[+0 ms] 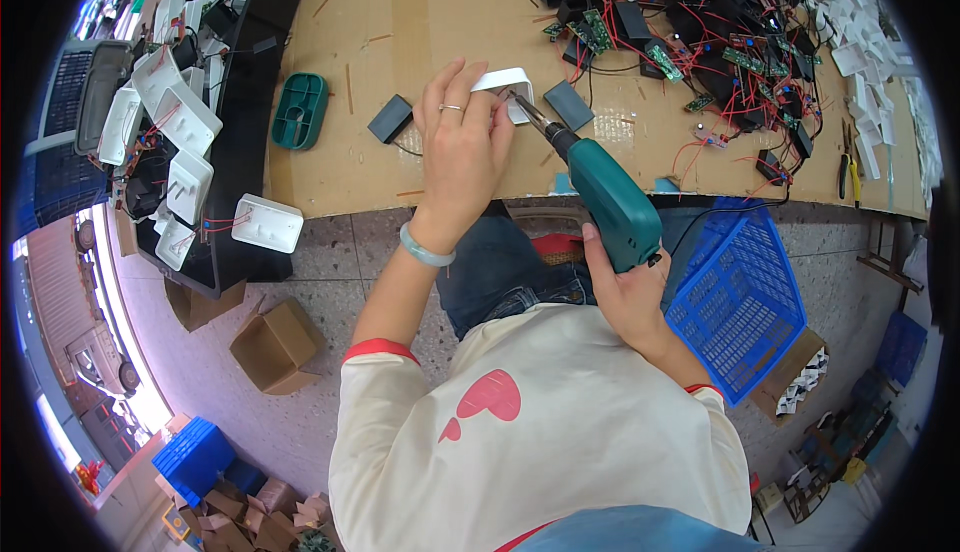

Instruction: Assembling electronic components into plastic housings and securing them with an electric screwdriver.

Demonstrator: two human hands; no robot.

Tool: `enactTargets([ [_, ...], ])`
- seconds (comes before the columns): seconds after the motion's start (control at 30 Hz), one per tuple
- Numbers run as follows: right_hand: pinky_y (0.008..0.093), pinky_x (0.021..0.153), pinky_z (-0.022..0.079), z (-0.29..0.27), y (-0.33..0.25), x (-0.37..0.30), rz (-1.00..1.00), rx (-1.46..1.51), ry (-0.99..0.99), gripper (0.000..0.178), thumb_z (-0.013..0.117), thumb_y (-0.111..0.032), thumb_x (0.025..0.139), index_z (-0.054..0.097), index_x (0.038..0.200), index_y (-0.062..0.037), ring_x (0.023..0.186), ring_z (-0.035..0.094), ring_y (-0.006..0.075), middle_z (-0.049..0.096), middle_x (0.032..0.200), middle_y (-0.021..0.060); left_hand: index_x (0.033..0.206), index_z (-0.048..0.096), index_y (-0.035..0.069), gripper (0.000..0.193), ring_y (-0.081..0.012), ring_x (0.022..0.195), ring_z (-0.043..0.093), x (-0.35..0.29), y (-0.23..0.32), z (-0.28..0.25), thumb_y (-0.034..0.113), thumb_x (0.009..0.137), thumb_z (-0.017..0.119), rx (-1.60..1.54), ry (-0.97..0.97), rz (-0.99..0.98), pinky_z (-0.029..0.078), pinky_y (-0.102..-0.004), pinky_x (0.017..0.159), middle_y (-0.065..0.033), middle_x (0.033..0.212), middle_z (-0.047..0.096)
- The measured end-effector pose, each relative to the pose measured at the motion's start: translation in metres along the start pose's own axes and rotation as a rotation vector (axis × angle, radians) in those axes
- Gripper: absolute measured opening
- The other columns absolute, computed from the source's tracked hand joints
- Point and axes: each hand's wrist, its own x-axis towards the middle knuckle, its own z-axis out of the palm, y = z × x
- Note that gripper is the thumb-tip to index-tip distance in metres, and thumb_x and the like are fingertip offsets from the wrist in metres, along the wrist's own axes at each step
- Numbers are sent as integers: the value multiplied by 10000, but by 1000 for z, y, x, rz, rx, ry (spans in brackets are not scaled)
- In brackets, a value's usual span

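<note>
Here's the left hand [462, 147], fingers closed around the left side of an open white plastic casing [512, 78], steadying it above the near-middle of the tan cardboard-covered worktop [370, 42]. And the right hand [634, 297] wraps the rear of a dark-green power screwdriver [612, 197], thumb along its left side! The bit slants far and left into the casing; whether it meets a screw, I can't tell. A dark-grey rectangular block [392, 119] lies just left of the left hand, and another dark-grey block [569, 105] sits right of the casing. Farther left, a green compartmented plastic tray [300, 112]; far right, a heaped tangle of black boxes, red wires and green circuit boards [690, 32].
</note>
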Motion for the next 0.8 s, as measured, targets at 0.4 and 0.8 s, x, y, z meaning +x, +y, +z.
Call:
enactTargets([
  [0.4, 290, 705, 540, 0, -2, -1, -14, -41, -18, 311, 711, -54, 910, 559, 1175, 4, 743, 702, 193, 696, 913, 129, 863, 662, 37, 91, -354, 1268, 548, 0, -2, 0, 43, 804, 732, 15, 8, -4, 410, -460, 1030, -117, 1267, 648],
  [0.8, 285, 709, 537, 4, -2, 0, -39, -36, 12, 305, 707, -38, 912, 563, 1177, 2, 753, 698, 192, 683, 936, 113, 843, 659, 41, 86, -352, 1263, 553, 1, -3, 1, 54, 807, 736, 20, 11, -1, 418, -456, 1008, -114, 1261, 653],
])
